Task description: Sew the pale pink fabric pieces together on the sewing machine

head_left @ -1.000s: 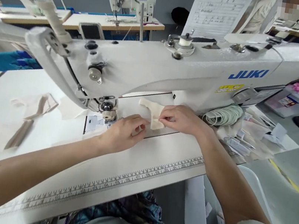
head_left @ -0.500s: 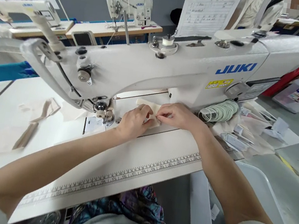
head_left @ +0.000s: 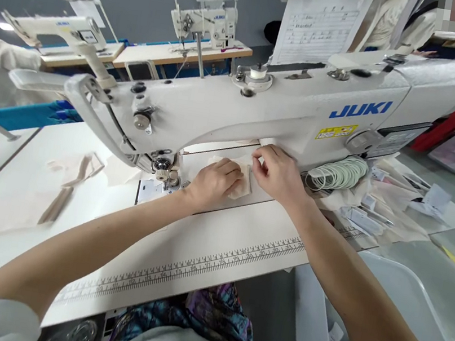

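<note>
Cream fabric point(head_left: 243, 188) lay mid-frame under my curled left hand point(head_left: 216, 181); my right hand point(head_left: 277, 172) was half-curled beside it, both grips unclear.

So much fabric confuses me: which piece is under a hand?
The small cream fabric piece beneath the left hand; the pale pieces farther left and the fabric heap at right touch neither hand.
</note>
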